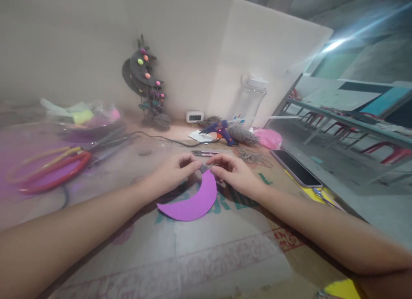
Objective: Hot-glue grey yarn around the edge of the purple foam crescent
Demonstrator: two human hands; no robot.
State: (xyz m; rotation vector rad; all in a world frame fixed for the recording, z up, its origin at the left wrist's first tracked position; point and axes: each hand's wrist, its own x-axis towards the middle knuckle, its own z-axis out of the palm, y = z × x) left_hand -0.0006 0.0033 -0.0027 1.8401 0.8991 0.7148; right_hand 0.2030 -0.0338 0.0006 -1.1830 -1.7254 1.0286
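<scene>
A purple crescent moon cutout (197,209), flat like foam or felt, lies curved below my hands with one tip pointing left. At its upper tip is a small grey piece (204,167), partly covered by fingers. My left hand (175,172) is closed, thumb and forefinger pinching at this grey piece. From the other side my right hand (236,174) is closed in a pinch, its fingertips at the upper tip of the crescent. Just beyond the hands lie pens (204,153).
A blue glue gun (219,129), grey yarn (243,134), small clock (195,116) and clear bottle (249,99) stand behind. Scissors with red and yellow handles (58,172) lie left. A phone (298,168) rests right. A decorated grey moon hanging (144,76) is against the wall.
</scene>
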